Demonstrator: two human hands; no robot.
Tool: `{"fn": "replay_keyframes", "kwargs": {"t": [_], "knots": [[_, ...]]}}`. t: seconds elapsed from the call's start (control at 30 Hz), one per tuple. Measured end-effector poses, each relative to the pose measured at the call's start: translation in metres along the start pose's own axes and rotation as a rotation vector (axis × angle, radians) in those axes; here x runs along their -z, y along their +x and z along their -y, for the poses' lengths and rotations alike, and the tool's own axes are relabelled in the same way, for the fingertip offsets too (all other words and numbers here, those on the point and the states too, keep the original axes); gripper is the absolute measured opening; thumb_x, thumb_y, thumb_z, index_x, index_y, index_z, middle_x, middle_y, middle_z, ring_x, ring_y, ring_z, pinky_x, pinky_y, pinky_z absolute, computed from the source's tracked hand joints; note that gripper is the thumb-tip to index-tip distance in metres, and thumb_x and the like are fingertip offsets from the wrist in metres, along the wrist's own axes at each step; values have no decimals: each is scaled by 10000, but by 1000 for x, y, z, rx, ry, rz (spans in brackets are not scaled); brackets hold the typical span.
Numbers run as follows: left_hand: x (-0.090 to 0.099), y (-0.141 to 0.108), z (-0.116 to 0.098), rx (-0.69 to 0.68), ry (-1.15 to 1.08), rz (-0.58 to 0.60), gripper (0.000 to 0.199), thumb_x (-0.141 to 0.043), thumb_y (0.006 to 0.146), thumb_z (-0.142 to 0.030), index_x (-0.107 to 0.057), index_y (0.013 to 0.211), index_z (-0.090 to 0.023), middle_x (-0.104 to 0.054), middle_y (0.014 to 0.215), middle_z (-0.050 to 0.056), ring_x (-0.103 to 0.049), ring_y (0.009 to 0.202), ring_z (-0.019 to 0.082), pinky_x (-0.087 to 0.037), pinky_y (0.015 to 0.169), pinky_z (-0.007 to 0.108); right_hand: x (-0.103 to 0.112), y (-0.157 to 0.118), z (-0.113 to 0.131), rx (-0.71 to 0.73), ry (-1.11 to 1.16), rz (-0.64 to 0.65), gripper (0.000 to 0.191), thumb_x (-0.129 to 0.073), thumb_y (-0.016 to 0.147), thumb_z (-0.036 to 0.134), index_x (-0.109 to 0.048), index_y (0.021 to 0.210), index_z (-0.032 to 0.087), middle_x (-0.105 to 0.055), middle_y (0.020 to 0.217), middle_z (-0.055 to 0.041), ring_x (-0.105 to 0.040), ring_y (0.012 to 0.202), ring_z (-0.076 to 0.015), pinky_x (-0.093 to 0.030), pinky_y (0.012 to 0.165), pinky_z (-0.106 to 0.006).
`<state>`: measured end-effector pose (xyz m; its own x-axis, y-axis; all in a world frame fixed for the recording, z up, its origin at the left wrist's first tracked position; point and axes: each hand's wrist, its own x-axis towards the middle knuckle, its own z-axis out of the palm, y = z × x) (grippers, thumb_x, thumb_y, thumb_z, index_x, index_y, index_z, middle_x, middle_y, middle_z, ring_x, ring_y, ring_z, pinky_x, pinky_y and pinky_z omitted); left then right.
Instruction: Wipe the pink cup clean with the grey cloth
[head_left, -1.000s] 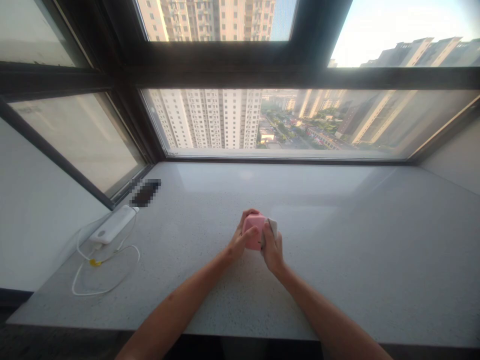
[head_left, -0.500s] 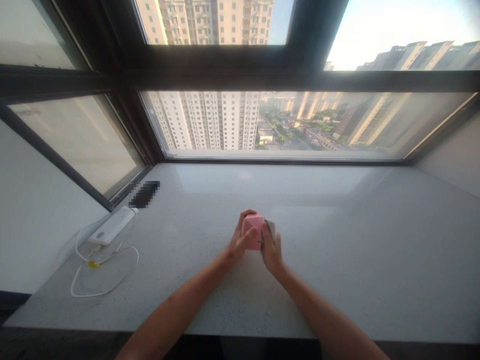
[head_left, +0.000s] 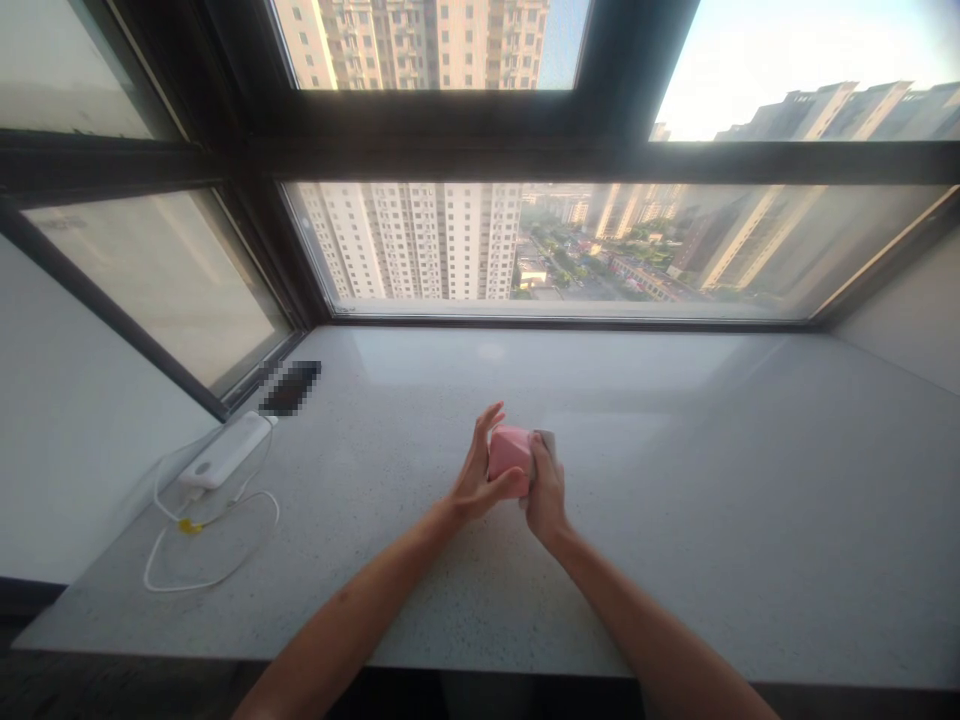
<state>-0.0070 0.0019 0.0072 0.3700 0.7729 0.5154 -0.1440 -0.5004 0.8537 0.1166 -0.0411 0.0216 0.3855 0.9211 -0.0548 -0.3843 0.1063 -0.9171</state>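
Pink rounded block [head_left: 510,458] is sitting between the person's two hands, just above the near middle of the surface; whether its underside is touching the stone, I cannot tell. The left hand [head_left: 476,472] is opening out beside it, with the fingers spreading upward and standing clear of the block while the thumb is pressing across its lower front. The right hand [head_left: 546,488] is curling closed against the block's right side, pinching a pale flat piece [head_left: 547,441] against it. What that piece is made of, I cannot tell, as most of it is hidden behind the fingers. Both bare forearms [head_left: 352,590] are reaching in from the bottom edge of the view and angling toward each other.

Speckled grey stone surface [head_left: 675,560] is stretching away on all sides of the hands. Well to the left, a white power bank [head_left: 226,450] is lying near the wall, with a looping white cable [head_left: 212,580] trailing from it and a small yellow clip [head_left: 190,526] sitting on the cable. Just beyond it, a dark pixelated rectangle [head_left: 291,388] is lying by the window. Farther on, a dark window frame [head_left: 480,160] is rising from the back edge of the surface, and pale residential tower blocks [head_left: 409,240] are standing outside the glass.
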Motion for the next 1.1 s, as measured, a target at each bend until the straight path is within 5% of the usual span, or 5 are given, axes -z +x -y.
{"fn": "replay_keyframes", "kwargs": {"t": [0.1,0.4,0.63,0.83,1.1], "knots": [[6,1,6,-234,190,67,950,-787,893,-703,-403,1668,-309,-342,1748,180,-317,1636,437,-318,1306,654,-8,0,2,-58,108,-49,495,-806,813,654,-514,815,255,-539,762,63,-506,658,-132,-507,610,-244],[10,1,5,-365,295,155,787,-738,947,-603,-456,1612,-290,-408,1664,192,-440,1532,407,-428,1225,594,-11,-3,7,-77,180,-9,435,-741,873,614,-482,852,265,-535,776,69,-513,653,-131,-520,626,-241],[-5,-3,2,-156,4,-33,543,-499,1068,-613,-498,1471,-250,-533,1466,149,-542,1381,348,-459,1180,555,-4,-13,5,39,-107,-45,592,-676,890,806,-561,773,237,-474,606,54,-401,532,-123,-307,454,-254],[9,2,3,-450,330,71,561,-703,954,-571,-568,1407,-269,-487,1497,173,-510,1399,395,-447,1163,602,-9,-3,16,-27,89,49,507,-747,886,669,-469,786,258,-493,715,67,-446,615,-123,-464,567,-238],[-4,-1,2,-185,38,-42,531,-509,1063,-598,-493,1456,-241,-526,1427,147,-533,1352,336,-459,1165,532,7,1,7,36,-137,112,579,-709,886,786,-595,795,226,-508,647,49,-422,578,-127,-366,497,-252]]}}
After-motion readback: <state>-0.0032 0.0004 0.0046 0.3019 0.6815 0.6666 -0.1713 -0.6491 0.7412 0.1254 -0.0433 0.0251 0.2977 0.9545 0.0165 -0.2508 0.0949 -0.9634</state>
